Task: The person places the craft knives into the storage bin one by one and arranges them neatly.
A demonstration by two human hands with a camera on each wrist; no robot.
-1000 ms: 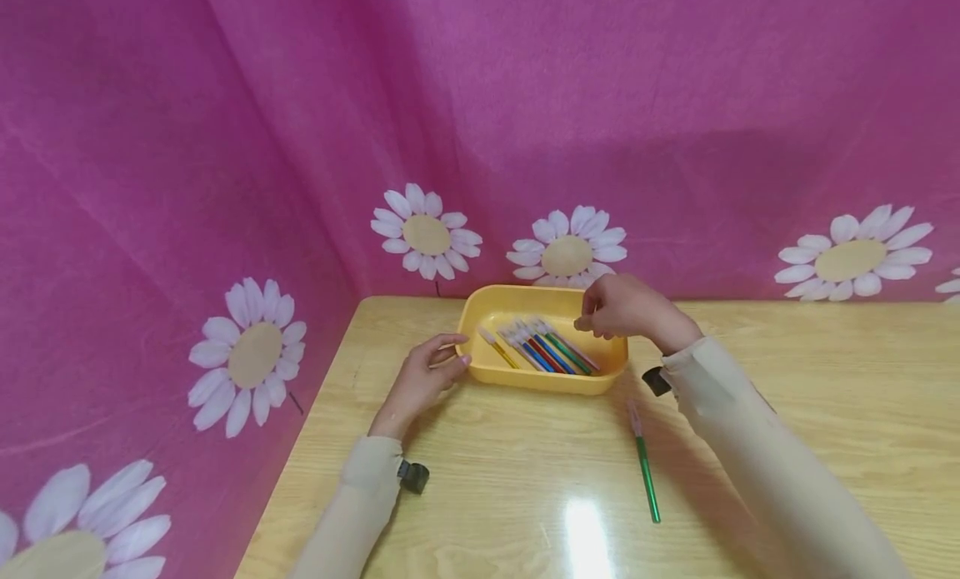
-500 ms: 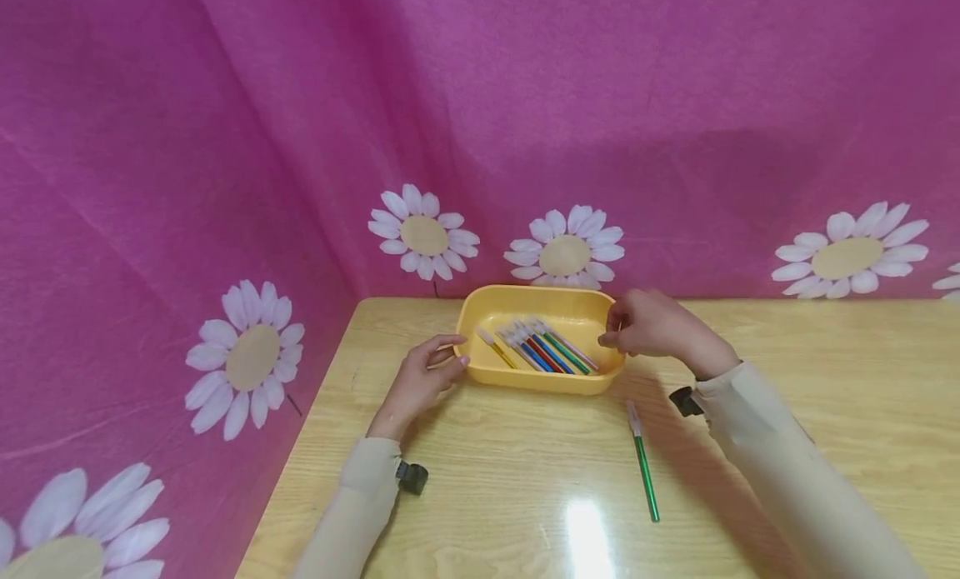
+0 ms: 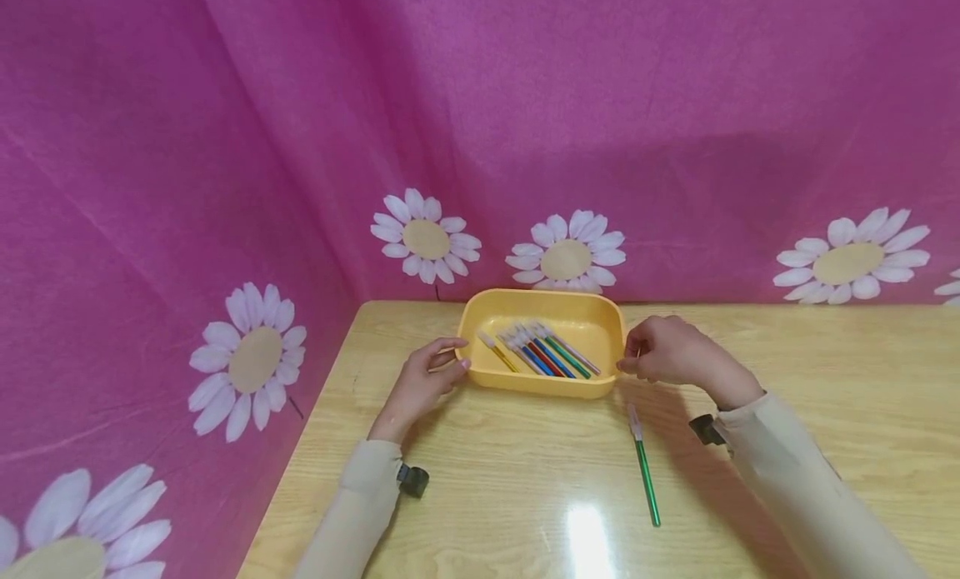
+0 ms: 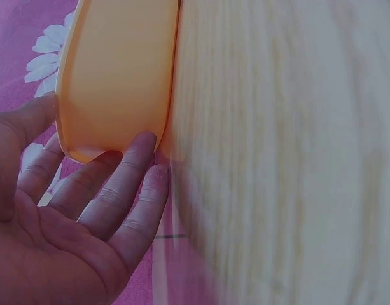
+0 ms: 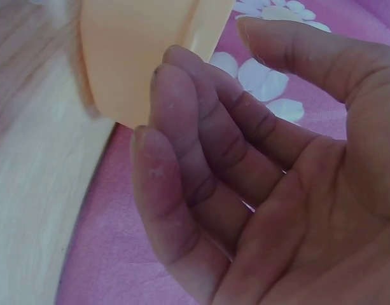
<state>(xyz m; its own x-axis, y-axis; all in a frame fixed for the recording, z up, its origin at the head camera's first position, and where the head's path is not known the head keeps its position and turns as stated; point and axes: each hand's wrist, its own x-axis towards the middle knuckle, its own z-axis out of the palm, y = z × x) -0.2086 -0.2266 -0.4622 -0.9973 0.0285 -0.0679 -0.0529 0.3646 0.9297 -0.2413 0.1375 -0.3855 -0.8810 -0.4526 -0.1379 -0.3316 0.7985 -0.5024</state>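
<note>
A yellow plastic tray stands near the back of the table. Several slim capped pens with yellow, blue, red, green and pink barrels lie slanted inside it. My left hand touches the tray's left end with fingers nearly straight; in the left wrist view the fingertips rest against the orange-looking wall. My right hand is at the tray's right end, fingers loosely bent and thumb apart, holding nothing in the right wrist view. A green pen with a pale cap lies on the table in front of the tray's right corner.
The wooden table meets a magenta flowered cloth behind the tray and along the left side. A bright light reflection shows on the tabletop near the front. Small black cameras sit on both wrists.
My right hand has moved from above the tray's inside to the right, out to its right end. The left hand, the tray and the green pen stay where they were.
</note>
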